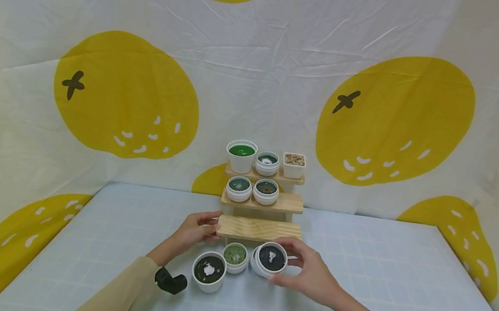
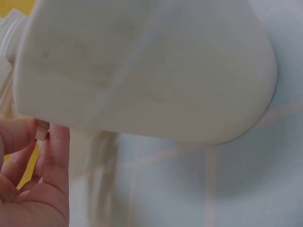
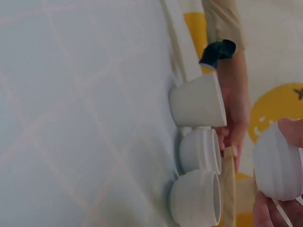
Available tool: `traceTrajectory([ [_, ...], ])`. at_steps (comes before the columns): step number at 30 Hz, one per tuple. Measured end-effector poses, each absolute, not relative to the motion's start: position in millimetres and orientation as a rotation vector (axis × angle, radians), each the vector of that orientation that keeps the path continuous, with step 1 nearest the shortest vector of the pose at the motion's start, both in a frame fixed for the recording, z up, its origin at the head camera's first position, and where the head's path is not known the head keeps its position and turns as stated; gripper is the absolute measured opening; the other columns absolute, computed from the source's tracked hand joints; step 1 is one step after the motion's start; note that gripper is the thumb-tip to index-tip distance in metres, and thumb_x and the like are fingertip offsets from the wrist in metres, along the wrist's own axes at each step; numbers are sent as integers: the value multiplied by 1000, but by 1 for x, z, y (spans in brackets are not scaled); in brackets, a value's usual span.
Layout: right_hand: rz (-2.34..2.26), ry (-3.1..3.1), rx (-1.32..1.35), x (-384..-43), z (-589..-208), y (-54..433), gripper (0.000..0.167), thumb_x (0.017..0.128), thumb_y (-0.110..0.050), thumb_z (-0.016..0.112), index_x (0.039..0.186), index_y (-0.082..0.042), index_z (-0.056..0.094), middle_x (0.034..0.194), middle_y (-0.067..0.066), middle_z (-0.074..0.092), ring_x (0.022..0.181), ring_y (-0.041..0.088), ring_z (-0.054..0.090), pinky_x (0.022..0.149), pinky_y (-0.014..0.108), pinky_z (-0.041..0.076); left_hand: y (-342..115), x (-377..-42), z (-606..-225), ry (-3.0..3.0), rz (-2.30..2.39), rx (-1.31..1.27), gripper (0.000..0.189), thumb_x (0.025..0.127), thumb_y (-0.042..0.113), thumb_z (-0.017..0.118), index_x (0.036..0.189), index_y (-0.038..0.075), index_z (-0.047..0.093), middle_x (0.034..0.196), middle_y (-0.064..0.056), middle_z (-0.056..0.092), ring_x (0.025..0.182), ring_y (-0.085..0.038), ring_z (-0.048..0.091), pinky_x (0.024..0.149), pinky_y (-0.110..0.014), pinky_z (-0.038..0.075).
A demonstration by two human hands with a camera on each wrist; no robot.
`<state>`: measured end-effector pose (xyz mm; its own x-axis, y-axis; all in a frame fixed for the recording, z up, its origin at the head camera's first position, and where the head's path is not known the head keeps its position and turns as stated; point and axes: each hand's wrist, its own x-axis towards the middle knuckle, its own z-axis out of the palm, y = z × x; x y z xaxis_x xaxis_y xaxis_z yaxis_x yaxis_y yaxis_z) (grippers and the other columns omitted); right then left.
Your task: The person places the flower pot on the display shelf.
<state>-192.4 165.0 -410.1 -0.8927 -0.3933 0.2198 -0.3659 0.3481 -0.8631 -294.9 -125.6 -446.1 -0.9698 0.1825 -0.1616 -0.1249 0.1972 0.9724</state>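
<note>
Foremost stands a white cup (image 1: 208, 272); the left hand (image 1: 195, 231) pinches the stand (image 1: 259, 230), presumably steadying it; the right hand (image 1: 312, 273) grips a jar (image 1: 272, 258) above the worktop (image 1: 359, 267), rim up, likely against spilling.

A ridged white pot (image 1: 273, 257), dark-filled with a white patch on top, sits roughly upright in the right hand (image 1: 311, 273), raised near the three-step pale wooden stand (image 1: 259, 230), whose lowest step the left hand (image 1: 194, 230) grips at its left end.
</note>
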Motion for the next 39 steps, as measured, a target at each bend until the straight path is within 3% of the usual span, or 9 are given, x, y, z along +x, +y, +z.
traceTrajectory([
  [10,-1646,2656,-653,-197,-401,177,64,70,-16,86,126,-10,55,123,9,61,103,14,61,92,21,55,-126,-295,-447,2230,1858,43,44,92,-1,57,136,2,53,118,-21,58,76,-13,65,76,-30,62],
  [15,-1610,2706,-574,-199,-397,181,65,70,-19,85,126,-10,54,123,8,61,105,19,61,91,15,53,-126,-294,-446,2236,1856,40,44,92,-1,58,136,2,53,117,-20,58,76,-13,65,77,-32,62],
  [22,-1599,2777,-547,-205,-392,186,65,71,-20,85,127,-10,54,123,10,62,105,21,62,92,19,54,-127,-294,-446,2224,1864,55,44,93,-1,57,136,1,52,118,-21,58,76,-13,65,77,-31,62],
  [30,-1653,2817,-523,-217,-388,191,65,72,-18,85,128,-6,54,123,13,63,107,25,61,89,13,52,-125,-294,-446,2222,1872,71,43,93,0,58,135,1,53,118,-22,58,77,-12,64,81,-36,61],
  [39,-1657,2830,-458,-226,-388,188,67,73,-18,84,130,-5,52,125,14,61,110,28,60,88,15,53,-126,-295,-447,2237,1849,68,43,93,1,58,136,2,53,119,-22,58,77,-13,64,76,-30,62],
])
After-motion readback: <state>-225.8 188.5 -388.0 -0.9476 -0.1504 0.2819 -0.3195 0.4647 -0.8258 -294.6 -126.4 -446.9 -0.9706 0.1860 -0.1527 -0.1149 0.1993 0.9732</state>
